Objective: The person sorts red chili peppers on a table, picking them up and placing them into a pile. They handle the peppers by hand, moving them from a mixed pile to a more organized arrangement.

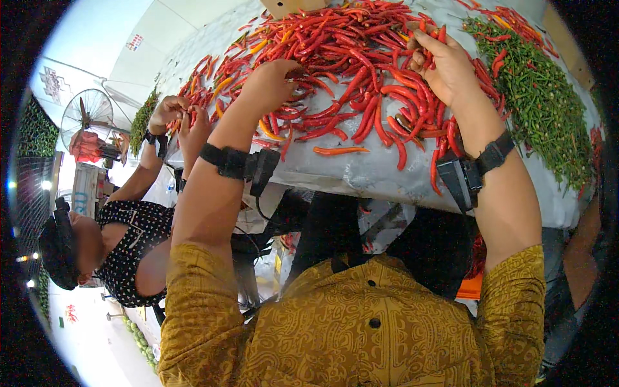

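Note:
A large heap of red chili peppers (pixel 335 39), with a few orange ones among them, covers the far middle of the table. My right hand (pixel 445 68) is raised over the heap's right side, its fingers closed around a red chili pepper (pixel 442 33) that sticks up from the grip. My left hand (pixel 269 84) is over the left part of the heap with its fingers curled in. Whatever may be between those fingers is hidden by the hand. One orange chili pepper (pixel 340 150) lies apart near the table's front edge.
A pile of green chili stems (pixel 538 97) covers the right of the table (pixel 361 180). At left, a co-worker (pixel 135 238) in a dotted top handles peppers with both hands. A cardboard box (pixel 293 6) stands at the far edge; a fan (pixel 87 119) is behind the co-worker.

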Tool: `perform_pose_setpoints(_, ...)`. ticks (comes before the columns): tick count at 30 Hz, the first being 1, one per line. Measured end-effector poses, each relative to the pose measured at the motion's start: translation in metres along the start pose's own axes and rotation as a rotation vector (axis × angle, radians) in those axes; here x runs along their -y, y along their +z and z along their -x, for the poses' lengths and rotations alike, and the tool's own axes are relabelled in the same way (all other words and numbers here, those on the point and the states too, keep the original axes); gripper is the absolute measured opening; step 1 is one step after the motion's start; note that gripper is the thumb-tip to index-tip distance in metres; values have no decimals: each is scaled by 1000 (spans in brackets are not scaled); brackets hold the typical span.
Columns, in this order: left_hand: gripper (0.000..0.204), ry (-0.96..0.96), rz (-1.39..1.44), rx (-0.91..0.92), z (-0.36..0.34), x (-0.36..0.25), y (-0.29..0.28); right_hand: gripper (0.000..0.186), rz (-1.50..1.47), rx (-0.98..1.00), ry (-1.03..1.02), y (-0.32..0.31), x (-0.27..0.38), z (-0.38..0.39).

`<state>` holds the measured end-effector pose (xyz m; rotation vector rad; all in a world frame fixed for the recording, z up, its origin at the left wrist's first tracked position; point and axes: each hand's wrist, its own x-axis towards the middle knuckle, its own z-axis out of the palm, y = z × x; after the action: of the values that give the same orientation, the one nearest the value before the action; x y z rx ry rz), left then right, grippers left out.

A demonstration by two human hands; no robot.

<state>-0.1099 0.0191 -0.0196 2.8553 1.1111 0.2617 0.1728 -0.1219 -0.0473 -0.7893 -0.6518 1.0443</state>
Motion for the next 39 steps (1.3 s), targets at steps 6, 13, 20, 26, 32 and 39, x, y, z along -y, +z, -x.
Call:
perform_pose_setpoints(6, 38, 93, 3, 106, -11, 10, -5, 27, 32, 1, 21, 3, 1, 1)
perform_pose_setpoints(13, 38, 113, -90, 300, -24, 12, -13, 18, 6, 31, -10, 1, 1, 0)
perform_pose_setpoints(20, 36, 101, -95, 314, -20, 10, -17, 18, 11, 32, -17, 2, 1, 0)
perform_pose_setpoints(26, 36, 121, -57, 189, -7, 6, -13, 19, 19, 11, -18, 0, 0, -1)
perform_pose_setpoints(32, 35, -17, 89, -84, 15, 3, 2, 22, 42, 16, 9, 3, 1, 2)
perform_pose_setpoints(39, 29, 63, 349, -340, 34, -55, 14, 21, 89, 30, 0, 1, 1, 2)
